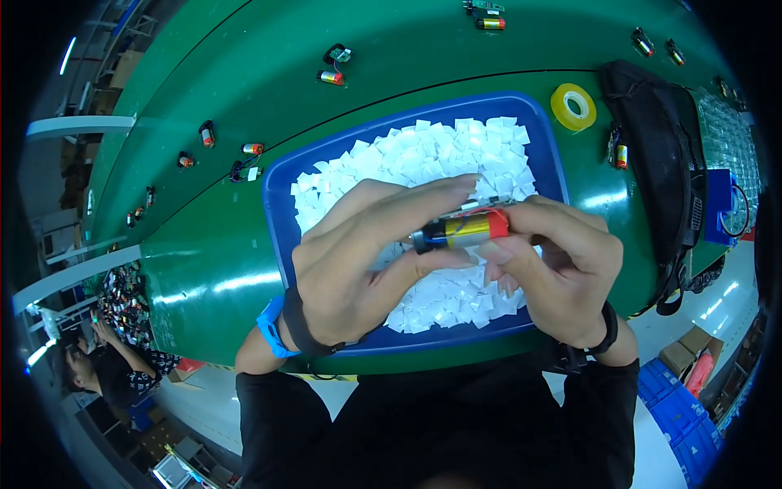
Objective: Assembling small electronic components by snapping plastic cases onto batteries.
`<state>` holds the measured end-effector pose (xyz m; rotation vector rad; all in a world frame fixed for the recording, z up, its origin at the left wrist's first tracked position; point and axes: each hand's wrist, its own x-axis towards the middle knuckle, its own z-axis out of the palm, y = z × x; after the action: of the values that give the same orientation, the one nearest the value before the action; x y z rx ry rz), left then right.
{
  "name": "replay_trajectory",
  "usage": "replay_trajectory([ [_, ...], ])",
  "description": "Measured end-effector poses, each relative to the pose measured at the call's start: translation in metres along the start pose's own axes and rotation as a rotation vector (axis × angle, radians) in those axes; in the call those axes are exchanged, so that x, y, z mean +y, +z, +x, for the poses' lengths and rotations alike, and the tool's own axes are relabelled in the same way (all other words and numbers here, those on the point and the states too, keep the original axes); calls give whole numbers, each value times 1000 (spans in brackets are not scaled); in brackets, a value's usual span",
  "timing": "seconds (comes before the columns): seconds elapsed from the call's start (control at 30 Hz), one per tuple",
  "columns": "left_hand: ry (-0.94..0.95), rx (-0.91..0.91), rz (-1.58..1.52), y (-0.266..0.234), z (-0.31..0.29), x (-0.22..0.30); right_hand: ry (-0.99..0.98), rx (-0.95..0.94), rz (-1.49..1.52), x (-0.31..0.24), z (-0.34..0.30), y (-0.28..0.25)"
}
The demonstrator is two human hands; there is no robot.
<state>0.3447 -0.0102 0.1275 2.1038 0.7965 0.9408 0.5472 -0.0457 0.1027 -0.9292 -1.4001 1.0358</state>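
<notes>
Between my two hands, above a blue tray (pixel 273 191) full of small white squares (pixel 423 155), is a cylindrical battery (pixel 468 231) with a gold wrap, a red right end and a black left end. A small circuit board (pixel 489 203) with thin red wires lies along its upper side. My left hand (pixel 358 253) is closed on the black end, thumb below and fingers above. My right hand (pixel 562 261) pinches the red end between thumb and fingers. The curled fingers hide part of the battery's ends.
Similar battery-and-board pieces (pixel 331 77) are spread over the green table (pixel 212 269). A yellow tape roll (pixel 573 107) lies behind the tray's right corner, near a black bag (pixel 652 147). At far left, a co-worker (pixel 114 367) sits by a heap of parts (pixel 124 306). Blue crates (pixel 676 407) stand at lower right.
</notes>
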Motion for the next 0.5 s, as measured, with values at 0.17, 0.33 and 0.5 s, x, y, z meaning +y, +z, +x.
replay_trajectory([
  [0.17,118,63,188,3,2,5,173,-23,49,-11,3,0],
  [0.33,152,100,325,7,4,2,325,-53,200,-15,2,5],
  [0.5,7,112,282,2,5,4,431,-90,252,-10,3,5],
])
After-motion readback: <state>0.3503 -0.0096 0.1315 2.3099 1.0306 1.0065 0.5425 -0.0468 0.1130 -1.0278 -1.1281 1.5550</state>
